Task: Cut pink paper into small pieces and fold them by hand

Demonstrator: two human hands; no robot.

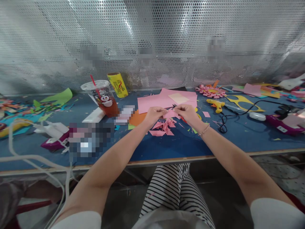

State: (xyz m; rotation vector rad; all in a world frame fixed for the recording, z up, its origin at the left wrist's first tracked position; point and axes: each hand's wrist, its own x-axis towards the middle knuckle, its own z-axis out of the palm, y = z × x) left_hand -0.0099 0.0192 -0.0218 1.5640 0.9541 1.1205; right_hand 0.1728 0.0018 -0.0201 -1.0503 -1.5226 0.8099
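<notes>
In the head view, at the center of the frame, your left hand (154,115) and right hand (187,113) pinch a small pink paper piece (170,114) in narrow grips. Pink scraps (163,128) lie just below, pink sheets (152,103) just above, and a lidded cup (107,101) stands left of center.

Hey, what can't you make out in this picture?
All in the head view:
Pink piece: its full outline, covered by the left hand and right hand.
Red item: mostly hidden by the right hand.
Dark item at left: blurred by pixelation.
Yellow item: cut off by the left picture edge.
White label on the purple tool: too small to read.
</notes>
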